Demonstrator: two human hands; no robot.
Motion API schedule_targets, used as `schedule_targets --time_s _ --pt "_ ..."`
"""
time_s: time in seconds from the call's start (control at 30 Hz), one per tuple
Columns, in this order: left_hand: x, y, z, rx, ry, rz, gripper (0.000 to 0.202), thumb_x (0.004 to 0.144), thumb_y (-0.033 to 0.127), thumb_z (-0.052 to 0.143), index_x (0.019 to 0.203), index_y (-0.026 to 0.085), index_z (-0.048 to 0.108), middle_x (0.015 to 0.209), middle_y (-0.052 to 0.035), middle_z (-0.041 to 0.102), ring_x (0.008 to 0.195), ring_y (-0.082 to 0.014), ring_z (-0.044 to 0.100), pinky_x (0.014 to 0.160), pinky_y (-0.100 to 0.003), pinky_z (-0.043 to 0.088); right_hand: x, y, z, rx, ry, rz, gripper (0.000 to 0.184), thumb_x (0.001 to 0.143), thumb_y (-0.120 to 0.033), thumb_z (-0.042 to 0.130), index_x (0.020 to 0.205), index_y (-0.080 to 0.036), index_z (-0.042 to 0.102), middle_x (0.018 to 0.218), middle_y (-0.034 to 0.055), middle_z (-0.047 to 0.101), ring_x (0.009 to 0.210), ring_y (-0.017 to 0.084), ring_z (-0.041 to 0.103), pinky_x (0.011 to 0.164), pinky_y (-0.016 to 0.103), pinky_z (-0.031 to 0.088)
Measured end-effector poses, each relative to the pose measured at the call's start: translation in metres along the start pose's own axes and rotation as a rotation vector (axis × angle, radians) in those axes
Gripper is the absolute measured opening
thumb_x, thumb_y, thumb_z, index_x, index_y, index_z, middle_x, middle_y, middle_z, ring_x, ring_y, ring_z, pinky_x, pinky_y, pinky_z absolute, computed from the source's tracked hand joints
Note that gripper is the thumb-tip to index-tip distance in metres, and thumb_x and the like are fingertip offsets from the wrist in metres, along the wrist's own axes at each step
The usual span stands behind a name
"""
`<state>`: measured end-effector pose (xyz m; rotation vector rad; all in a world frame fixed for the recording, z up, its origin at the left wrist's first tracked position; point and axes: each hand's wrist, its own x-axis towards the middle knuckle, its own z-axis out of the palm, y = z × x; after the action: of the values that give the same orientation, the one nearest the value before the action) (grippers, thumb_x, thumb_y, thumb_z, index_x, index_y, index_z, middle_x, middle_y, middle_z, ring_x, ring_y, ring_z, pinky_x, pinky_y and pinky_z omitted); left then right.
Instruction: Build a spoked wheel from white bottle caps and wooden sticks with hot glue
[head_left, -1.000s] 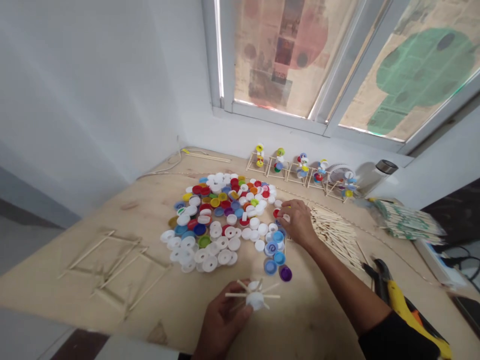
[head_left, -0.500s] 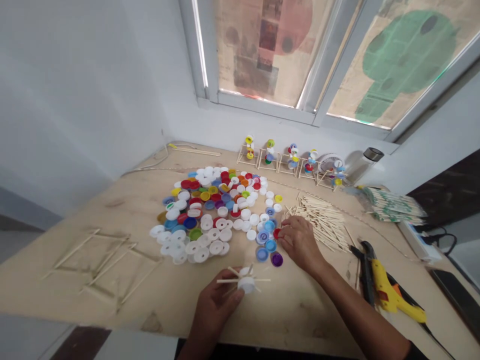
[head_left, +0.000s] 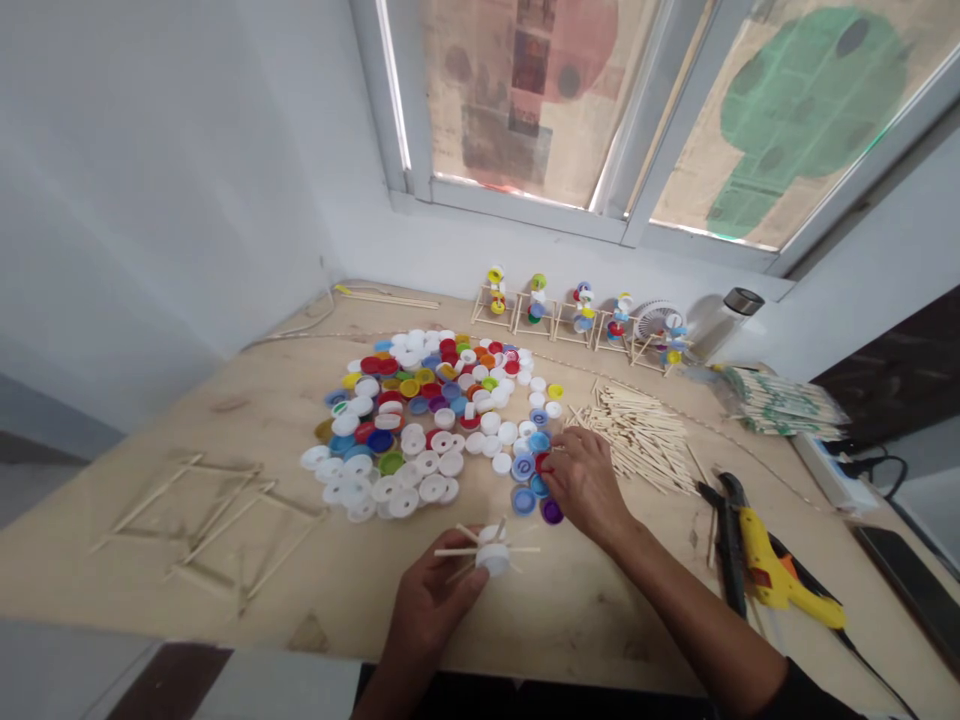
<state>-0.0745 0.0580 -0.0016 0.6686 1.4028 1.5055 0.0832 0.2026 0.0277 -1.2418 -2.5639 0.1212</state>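
Observation:
My left hand, near the table's front edge, pinches a white bottle-cap hub with thin wooden sticks poking out around it like spokes. Over the right side of the cap pile is my right hand, its fingers curled down at a red bottle cap, which is partly hidden by them. Around those fingertips lie light-blue bottle caps and a purple bottle cap. White and coloured bottle caps spread out in a heap beyond my left hand.
Loose wooden sticks lie right of the caps. A yellow glue gun, a phone and a power strip are at right. Stick frames lie left. Small cap wheels on stands, a fan and a bottle line the back.
My right hand has moved slightly left, and its fingers now cover part of the red bottle cap, which has shifted a little left. My left hand keeps its hold on the hub.

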Motion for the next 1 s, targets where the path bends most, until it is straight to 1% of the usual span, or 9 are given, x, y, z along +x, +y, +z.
schedule_targets --time_s 0.1,0.2,0.27,0.37,0.5,0.6,0.8,1.0 --pt "0.0 -0.001 0.0 0.003 0.002 0.013 0.041 0.055 0.05 0.077 0.08 0.018 0.069 0.094 -0.0072 0.073 0.089 -0.0257 0.068 0.077 -0.028 0.054 0.001 0.0 -0.004 0.005 0.021 0.016 0.013 0.085 -0.022 0.059 0.081 -0.023 0.071 0.107 0.0064 0.065 0.11 0.026 0.046 0.094 0.04 0.027" --pt "0.0 -0.001 0.0 -0.022 -0.012 0.022 0.04 0.056 0.048 0.077 0.081 0.018 0.069 0.092 -0.0068 0.073 0.089 -0.0257 0.068 0.076 -0.027 0.054 0.012 -0.003 -0.007 0.014 0.018 0.006 0.01 0.084 -0.023 0.06 0.084 -0.023 0.07 0.104 0.0057 0.066 0.107 0.024 0.048 0.092 0.039 0.028" --pt "0.0 -0.001 0.0 -0.034 -0.017 0.021 0.04 0.056 0.048 0.077 0.082 0.018 0.069 0.094 -0.0066 0.073 0.09 -0.0258 0.067 0.076 -0.027 0.054 0.024 -0.009 -0.008 0.019 0.005 -0.016 0.01 0.084 -0.024 0.061 0.088 -0.022 0.07 0.102 0.0053 0.067 0.104 0.023 0.05 0.091 0.037 0.029" --pt "0.0 -0.001 -0.001 -0.025 -0.016 0.023 0.041 0.056 0.049 0.077 0.082 0.018 0.07 0.092 -0.0062 0.073 0.089 -0.0255 0.067 0.077 -0.027 0.054 0.047 -0.02 -0.006 0.014 -0.022 -0.053 0.015 0.084 -0.024 0.061 0.097 -0.022 0.068 0.102 0.0058 0.067 0.103 0.023 0.051 0.089 0.037 0.029" --pt "0.0 -0.003 -0.003 0.0 -0.014 0.025 0.044 0.054 0.052 0.077 0.081 0.018 0.069 0.089 -0.0066 0.073 0.089 -0.0263 0.067 0.078 -0.03 0.054 0.079 -0.037 0.003 -0.017 -0.07 -0.126 0.025 0.083 -0.026 0.062 0.108 -0.023 0.065 0.106 0.0067 0.066 0.105 0.024 0.05 0.089 0.037 0.03" --pt "0.002 -0.007 -0.004 -0.009 -0.007 0.025 0.046 0.054 0.054 0.076 0.081 0.017 0.068 0.09 -0.0075 0.073 0.092 -0.0274 0.067 0.08 -0.031 0.053 0.097 -0.046 0.012 -0.061 -0.104 -0.182 0.029 0.083 -0.026 0.061 0.112 -0.024 0.063 0.107 0.0068 0.066 0.105 0.024 0.049 0.089 0.037 0.03" --pt "0.002 -0.011 -0.004 -0.029 0.01 0.03 0.045 0.054 0.056 0.075 0.078 0.018 0.068 0.089 -0.007 0.073 0.091 -0.027 0.067 0.081 -0.031 0.053 0.117 -0.053 0.026 -0.167 -0.115 -0.24 0.025 0.084 -0.017 0.056 0.107 -0.023 0.064 0.106 0.0099 0.064 0.101 0.026 0.049 0.087 0.04 0.029" --pt "0.003 -0.013 -0.006 -0.044 -0.024 0.017 0.042 0.055 0.051 0.076 0.08 0.018 0.068 0.087 -0.0064 0.073 0.089 -0.0268 0.067 0.079 -0.03 0.053 0.118 -0.049 0.024 -0.209 -0.095 -0.325 0.018 0.084 -0.017 0.055 0.099 -0.02 0.063 0.101 0.0093 0.064 0.098 0.025 0.048 0.089 0.04 0.029"
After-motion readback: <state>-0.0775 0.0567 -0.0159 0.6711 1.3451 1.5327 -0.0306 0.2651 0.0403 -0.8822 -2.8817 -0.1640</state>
